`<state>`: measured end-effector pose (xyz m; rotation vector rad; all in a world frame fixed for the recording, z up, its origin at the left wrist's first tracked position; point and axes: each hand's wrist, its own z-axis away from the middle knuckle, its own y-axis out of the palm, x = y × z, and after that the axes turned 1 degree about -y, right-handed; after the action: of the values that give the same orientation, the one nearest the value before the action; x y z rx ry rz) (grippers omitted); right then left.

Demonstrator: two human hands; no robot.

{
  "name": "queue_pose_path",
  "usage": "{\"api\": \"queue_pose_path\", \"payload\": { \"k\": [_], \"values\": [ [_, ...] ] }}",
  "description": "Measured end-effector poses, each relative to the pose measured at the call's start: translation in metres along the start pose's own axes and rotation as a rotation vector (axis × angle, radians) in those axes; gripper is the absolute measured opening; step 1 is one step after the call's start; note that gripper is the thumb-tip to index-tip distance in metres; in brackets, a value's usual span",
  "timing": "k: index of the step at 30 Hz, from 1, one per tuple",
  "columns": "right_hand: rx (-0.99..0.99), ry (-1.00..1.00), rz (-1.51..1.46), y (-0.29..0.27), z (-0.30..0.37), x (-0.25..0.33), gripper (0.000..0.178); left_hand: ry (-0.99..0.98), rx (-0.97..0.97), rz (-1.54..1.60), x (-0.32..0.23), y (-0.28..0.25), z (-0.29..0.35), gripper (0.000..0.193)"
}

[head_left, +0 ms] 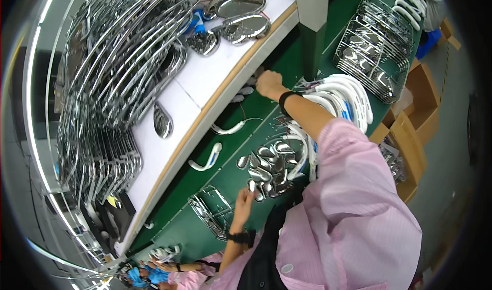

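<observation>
My right hand (268,83) reaches far out to the underside edge of the white shelf (215,69). Its fingers are curled beside some small grey parts (245,91), and what it grips is hidden. My left hand (244,200) is low on the green bench (205,185), at the near edge of a heap of small chrome oval pieces (269,168). Its fingertips pinch one chrome piece (252,186). Both wrists carry black bands.
A wire rack (211,210) lies left of my left hand. Curved white trim strips (344,94) are piled right of my right arm, and two more (207,159) lie loose. A wire basket of chrome parts (374,49) stands far right. Chrome strips cover the shelf. A co-worker's blue-gloved hands (146,275) are at bottom left.
</observation>
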<state>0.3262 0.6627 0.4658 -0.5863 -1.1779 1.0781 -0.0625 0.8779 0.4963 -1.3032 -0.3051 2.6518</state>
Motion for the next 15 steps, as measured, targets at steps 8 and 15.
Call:
{"api": "queue_pose_path", "payload": {
  "k": [8, 15],
  "values": [
    [-0.268, -0.219, 0.119, 0.098, -0.086, 0.021, 0.064, 0.025, -0.251, -0.379, 0.204, -0.075, 0.137, 0.035],
    [-0.035, -0.419, 0.215, 0.113, -0.082, 0.067, 0.087, -0.163, -0.321, -0.302, 0.178, -0.084, 0.123, 0.035]
  ]
}}
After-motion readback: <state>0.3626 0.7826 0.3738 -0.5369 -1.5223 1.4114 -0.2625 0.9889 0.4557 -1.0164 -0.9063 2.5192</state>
